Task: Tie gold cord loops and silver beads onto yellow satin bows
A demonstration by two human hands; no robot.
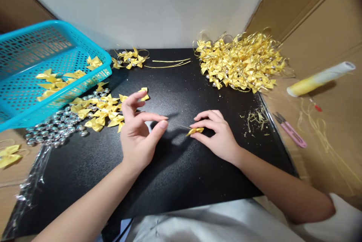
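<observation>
My right hand (pixel 217 134) rests on the black mat (pixel 175 174) and pinches a small yellow ribbon bow (pixel 194 131) between thumb and fingers. My left hand (pixel 140 132) hovers just left of it, fingers apart and curled, holding nothing that I can see. Loose yellow bows (pixel 98 111) and silver beads (pixel 53 128) lie on the mat to the left of my left hand.
A turquoise basket (pixel 34 83) with a few bows sits tilted at the left. A big heap of finished bows with gold loops (pixel 243 62) lies at the back right. Pink snips (pixel 291 130), a yellow-white roll (pixel 319 79) and gold thread strands (pixel 169 62) lie around.
</observation>
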